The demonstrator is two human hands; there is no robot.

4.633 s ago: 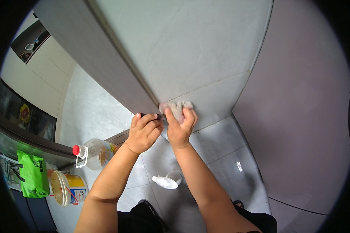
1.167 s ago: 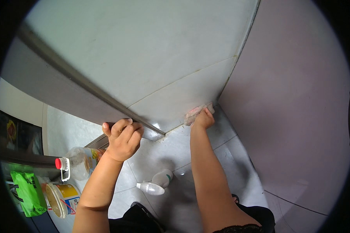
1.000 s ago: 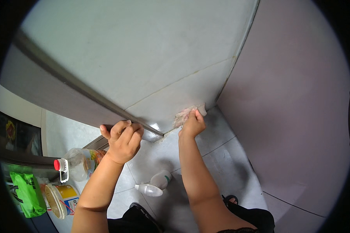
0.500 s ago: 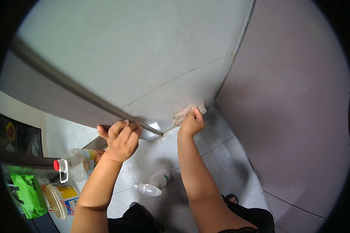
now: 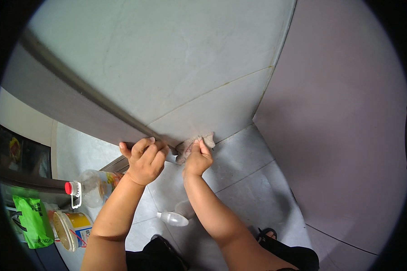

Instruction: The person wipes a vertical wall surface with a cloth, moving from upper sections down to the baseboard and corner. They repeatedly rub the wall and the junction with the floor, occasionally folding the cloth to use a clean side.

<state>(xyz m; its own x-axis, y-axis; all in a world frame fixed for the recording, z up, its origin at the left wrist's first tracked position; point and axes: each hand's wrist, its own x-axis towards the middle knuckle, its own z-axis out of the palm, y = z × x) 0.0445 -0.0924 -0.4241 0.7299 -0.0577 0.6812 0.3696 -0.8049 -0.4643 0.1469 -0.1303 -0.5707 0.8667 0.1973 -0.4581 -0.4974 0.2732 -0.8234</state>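
Note:
With my right hand [image 5: 198, 158] I pinch a crumpled, pinkish-beige cloth [image 5: 208, 139]. It presses against the bottom of the pale tiled wall [image 5: 176, 81], close to where the wall meets the floor and the brown door frame. My left hand [image 5: 144, 159] rests on the frame's edge [image 5: 117, 121], fingers curled over it. Behind my right forearm, a clear-and-white bottle [image 5: 174, 219] stands on the floor, partly hidden.
At left are a large clear jug [image 5: 91, 189] with a red cap, a lidded tub [image 5: 70, 230] and a green bag [image 5: 34, 221]. A mauve panel [image 5: 343, 113] rises on the right. Grey tiles [image 5: 248, 185] cover the floor.
My right hand has slid the cloth leftward along the wall's base, from near the corner to beside the door frame. My left hand has stayed on the frame.

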